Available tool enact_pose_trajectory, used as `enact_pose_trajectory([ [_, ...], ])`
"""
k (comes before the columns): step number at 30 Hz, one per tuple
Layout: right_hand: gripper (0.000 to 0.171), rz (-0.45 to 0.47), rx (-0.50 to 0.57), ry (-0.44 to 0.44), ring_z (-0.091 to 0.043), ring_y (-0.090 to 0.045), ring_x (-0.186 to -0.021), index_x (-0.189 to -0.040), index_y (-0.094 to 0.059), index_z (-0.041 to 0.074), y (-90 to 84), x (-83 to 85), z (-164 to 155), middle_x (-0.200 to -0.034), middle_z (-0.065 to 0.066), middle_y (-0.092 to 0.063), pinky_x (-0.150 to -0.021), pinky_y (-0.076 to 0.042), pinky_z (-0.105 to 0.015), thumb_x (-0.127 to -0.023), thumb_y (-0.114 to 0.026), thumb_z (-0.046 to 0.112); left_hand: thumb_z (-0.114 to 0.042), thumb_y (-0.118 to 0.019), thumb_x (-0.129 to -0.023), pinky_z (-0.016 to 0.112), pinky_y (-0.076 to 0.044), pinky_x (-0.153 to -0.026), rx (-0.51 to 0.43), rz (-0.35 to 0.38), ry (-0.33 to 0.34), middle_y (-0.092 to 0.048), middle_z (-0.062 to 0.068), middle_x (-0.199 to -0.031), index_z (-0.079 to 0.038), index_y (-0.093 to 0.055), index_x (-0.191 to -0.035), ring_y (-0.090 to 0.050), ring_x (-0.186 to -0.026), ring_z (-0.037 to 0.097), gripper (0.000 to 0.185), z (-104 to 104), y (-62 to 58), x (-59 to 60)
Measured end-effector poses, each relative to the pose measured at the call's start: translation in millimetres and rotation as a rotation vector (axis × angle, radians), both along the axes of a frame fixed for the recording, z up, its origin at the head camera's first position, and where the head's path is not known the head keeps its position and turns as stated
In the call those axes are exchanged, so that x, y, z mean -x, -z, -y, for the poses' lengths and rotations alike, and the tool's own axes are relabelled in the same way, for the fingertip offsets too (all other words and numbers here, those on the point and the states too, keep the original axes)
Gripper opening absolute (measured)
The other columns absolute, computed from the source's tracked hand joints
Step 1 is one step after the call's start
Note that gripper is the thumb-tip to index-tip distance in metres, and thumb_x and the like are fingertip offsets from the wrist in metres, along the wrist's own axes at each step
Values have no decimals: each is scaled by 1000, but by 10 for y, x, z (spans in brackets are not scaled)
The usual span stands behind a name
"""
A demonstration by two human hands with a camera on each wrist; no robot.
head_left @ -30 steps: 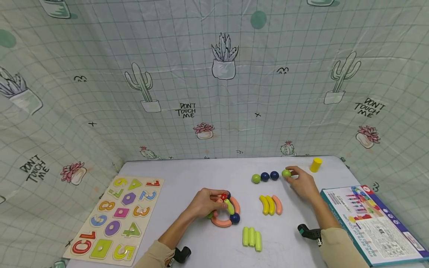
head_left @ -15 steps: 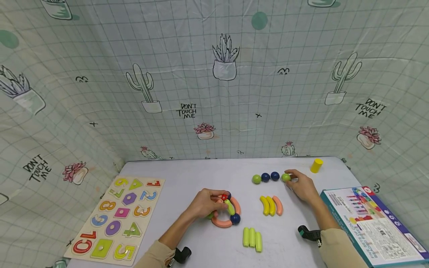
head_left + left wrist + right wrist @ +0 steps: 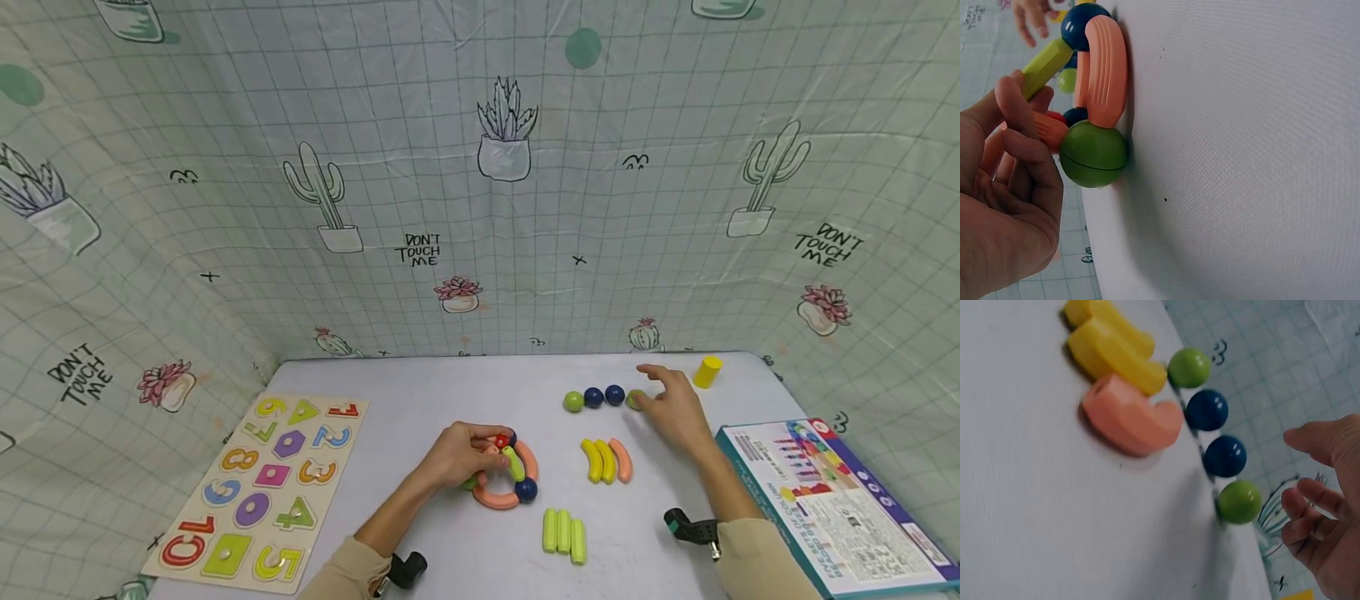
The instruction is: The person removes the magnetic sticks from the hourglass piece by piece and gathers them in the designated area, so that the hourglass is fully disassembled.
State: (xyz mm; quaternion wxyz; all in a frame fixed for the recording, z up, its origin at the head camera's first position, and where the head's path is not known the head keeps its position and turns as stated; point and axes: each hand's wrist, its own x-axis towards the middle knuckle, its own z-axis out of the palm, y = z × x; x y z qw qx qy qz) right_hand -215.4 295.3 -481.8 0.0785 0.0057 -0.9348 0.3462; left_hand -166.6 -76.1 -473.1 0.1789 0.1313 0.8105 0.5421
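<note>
My left hand [image 3: 459, 454] pinches a light green magnetic stick [image 3: 1046, 67] whose end meets a dark blue ball [image 3: 1085, 26]. That stick belongs to a ring of curved orange sticks [image 3: 496, 498], blue balls and a green ball [image 3: 1094, 154], with a small red piece [image 3: 501, 440] by my fingertips. Part of the ring is hidden behind the hand. My right hand [image 3: 677, 408] is beside a light green ball [image 3: 1239, 502], thumb and forefinger spread apart and holding nothing. The green ball ends a row with two dark blue balls [image 3: 1225, 455] and another green ball [image 3: 1189, 367].
Two yellow curved sticks [image 3: 592, 460] and an orange one [image 3: 620, 460] lie mid-table. Several light green straight sticks [image 3: 563, 531] lie in front. A yellow cylinder [image 3: 707, 372] stands at back right, above a box [image 3: 832, 500]. At left lies a number puzzle board [image 3: 258, 492].
My right hand has brought the green ball down to the row's right end and let go of it, its fingers now spread and lifted. The left hand has stayed still.
</note>
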Motion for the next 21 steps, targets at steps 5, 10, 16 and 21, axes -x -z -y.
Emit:
enact_pose_trajectory([
  [5, 37, -57, 50, -141, -22, -60, -82, -132, -62, 8, -230, -161, 413, -112, -13, -64, -64, -49, -29, -97, -69, 19, -16, -81, -86, 22, -42, -46, 13, -10, 4, -74, 15, -83, -14, -70, -128, -59, -46, 14, 44, -3, 16, 7],
  [10, 27, 53, 59, -421, -13, -59, -80, -120, -70, 11, -245, -352, 893, -97, 4, -69, -65, -50, -26, -96, -70, 25, -18, -81, -86, 23, -43, -46, 12, -9, 3, -74, 15, -82, -14, -70, -128, -59, -47, 14, 44, -3, 31, 15],
  [16, 26, 184, 82, -625, -11, -63, -79, -115, -71, 11, -130, -525, 1300, -93, 9, -72, -64, -49, -24, -94, -72, 26, -19, -81, -87, 22, -44, -46, 0, -5, 7, -75, 6, -81, -13, -69, -129, -58, -46, 14, 45, 0, 43, 13],
  [21, 29, 219, 86, -641, -10, -63, -78, -112, -70, 9, -96, -543, 1418, -89, 7, -70, -66, -49, -23, -90, -78, 27, -16, -80, -88, 21, -45, -47, -12, -4, 20, -75, 0, -83, -12, -68, -131, -59, -47, 14, 45, 9, 40, 3],
])
